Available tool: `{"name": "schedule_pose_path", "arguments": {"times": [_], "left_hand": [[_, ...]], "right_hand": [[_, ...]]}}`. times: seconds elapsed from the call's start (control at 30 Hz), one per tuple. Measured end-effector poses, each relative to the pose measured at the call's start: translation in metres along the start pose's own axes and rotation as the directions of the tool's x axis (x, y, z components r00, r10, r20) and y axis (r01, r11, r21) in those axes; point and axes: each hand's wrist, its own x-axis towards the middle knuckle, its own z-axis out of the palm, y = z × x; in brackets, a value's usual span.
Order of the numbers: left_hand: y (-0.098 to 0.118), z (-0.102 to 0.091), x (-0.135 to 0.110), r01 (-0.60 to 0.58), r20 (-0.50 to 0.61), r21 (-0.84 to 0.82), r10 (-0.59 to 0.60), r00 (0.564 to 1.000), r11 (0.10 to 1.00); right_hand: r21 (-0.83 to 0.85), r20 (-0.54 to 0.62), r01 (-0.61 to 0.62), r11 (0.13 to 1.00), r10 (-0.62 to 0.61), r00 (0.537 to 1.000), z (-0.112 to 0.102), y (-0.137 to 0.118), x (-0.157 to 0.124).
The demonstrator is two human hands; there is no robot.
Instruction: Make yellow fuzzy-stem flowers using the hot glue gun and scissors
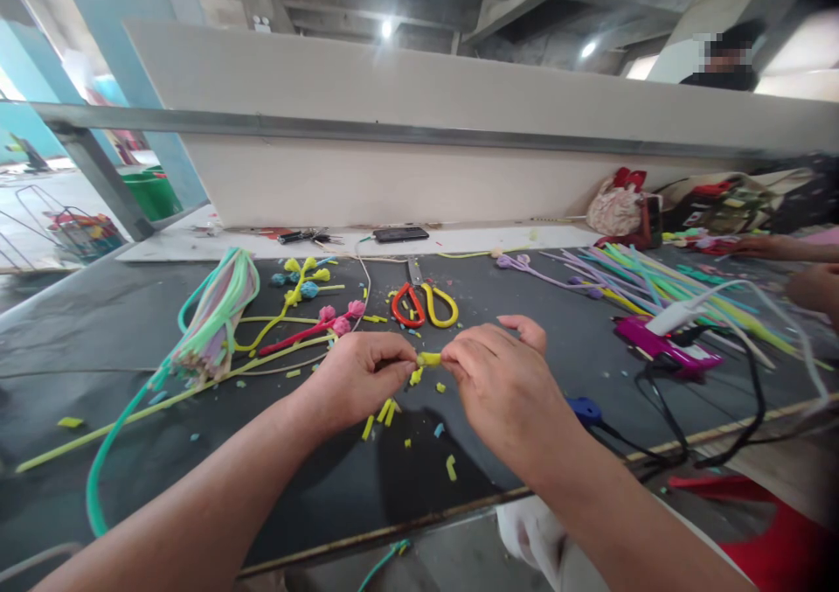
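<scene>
My left hand [357, 378] and my right hand [498, 382] meet over the dark worktable [79, 330], both pinching a short yellow fuzzy stem piece [428, 359] between their fingertips. Small yellow and blue cut bits [386, 413] lie scattered under the hands. Just beyond them rest scissors with one red and one yellow handle [423, 303]. To the left lie finished stems with yellow, blue and pink balls [308, 299].
A bundle of pastel stems [213, 316] lies at left, and more long coloured stems [655, 282] at right. A magenta tool [662, 343] with black cables sits right of my hands. Another person's hands [806, 268] work at the far right. A phone [399, 234] lies by the back board.
</scene>
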Motion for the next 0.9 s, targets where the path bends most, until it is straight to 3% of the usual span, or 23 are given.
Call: {"name": "schedule_pose_path", "arguments": {"times": [0.37, 0.57, 0.77, 0.9], "left_hand": [[0.0, 0.0, 0.0, -0.003, 0.006, -0.022, 0.003, 1.0, 1.0], [-0.001, 0.0, 0.001, 0.069, 0.018, -0.115, -0.068, 0.998, 0.991], [-0.006, -0.002, 0.002, 0.132, 0.035, -0.21, -0.128, 0.991, 0.969], [-0.009, -0.001, 0.002, 0.15, 0.067, -0.263, -0.137, 0.988, 0.953]], "right_hand": [[-0.016, 0.016, 0.014, 1.0, -0.014, 1.0, 0.002, -0.001, -0.001], [0.002, -0.003, -0.005, 1.0, 0.005, 1.0, 0.002, 0.001, -0.003], [0.056, -0.101, -0.002, 0.998, 0.008, 0.995, -0.009, 0.011, 0.003], [0.071, -0.079, -0.04, 0.997, 0.046, 0.996, -0.008, 0.014, 0.005]]}}
